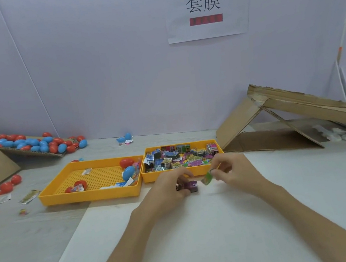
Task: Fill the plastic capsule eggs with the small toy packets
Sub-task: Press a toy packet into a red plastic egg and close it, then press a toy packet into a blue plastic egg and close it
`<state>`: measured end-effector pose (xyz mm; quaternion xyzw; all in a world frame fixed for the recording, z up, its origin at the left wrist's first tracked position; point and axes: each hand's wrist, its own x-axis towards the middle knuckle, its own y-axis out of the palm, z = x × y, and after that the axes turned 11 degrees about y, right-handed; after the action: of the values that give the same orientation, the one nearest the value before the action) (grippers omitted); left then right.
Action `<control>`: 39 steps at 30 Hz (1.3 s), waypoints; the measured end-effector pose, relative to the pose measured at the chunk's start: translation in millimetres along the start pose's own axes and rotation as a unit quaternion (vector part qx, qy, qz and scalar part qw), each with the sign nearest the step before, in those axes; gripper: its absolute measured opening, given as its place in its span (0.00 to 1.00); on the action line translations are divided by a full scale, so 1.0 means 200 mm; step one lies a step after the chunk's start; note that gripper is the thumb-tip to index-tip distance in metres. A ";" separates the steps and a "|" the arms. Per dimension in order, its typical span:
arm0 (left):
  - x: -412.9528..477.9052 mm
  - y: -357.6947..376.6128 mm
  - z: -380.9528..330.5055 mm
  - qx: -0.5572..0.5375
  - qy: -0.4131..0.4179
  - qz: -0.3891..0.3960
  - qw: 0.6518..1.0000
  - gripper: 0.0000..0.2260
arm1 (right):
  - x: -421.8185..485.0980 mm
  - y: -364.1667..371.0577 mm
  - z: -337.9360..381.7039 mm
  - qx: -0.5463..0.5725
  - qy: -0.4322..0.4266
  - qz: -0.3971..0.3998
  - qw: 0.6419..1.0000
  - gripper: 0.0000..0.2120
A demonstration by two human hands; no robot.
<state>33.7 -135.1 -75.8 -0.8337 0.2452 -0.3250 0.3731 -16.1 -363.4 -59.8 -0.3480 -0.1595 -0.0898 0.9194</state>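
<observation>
Mid-frame, left hand grips a purple packet, long axis left-right, poking toward the right hand, which pinches a green packet tilted down-left. Purple's left half is hidden in the grip; print's blurry.

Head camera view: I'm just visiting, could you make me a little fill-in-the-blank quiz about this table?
The left hand grips the purple packet; the right hand pinches the second packet, which is ____.
The packet pile lies in the ____ of the two yellow trays.
The heaped eggs are red and ____.
Missing words: green; right; blue.
</observation>
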 end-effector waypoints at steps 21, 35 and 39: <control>-0.03 -0.42 0.19 0.122 -0.341 -0.109 0.926 0.18 | -0.04 0.09 0.12 0.021 -0.076 -0.026 0.997 0.11; -0.01 -0.17 -0.14 -0.185 0.018 -0.225 0.956 0.10 | -0.04 0.08 0.14 0.139 0.016 -0.010 0.990 0.05; -0.02 -0.06 -0.17 -0.270 -0.002 -0.205 0.941 0.15 | -0.02 0.08 0.13 0.167 0.037 0.003 0.985 0.03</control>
<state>9.1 -140.9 -50.0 -0.9361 0.1469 -0.3140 0.0599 -21.0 -334.2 -52.6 -0.1867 -0.1366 -0.0720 0.9702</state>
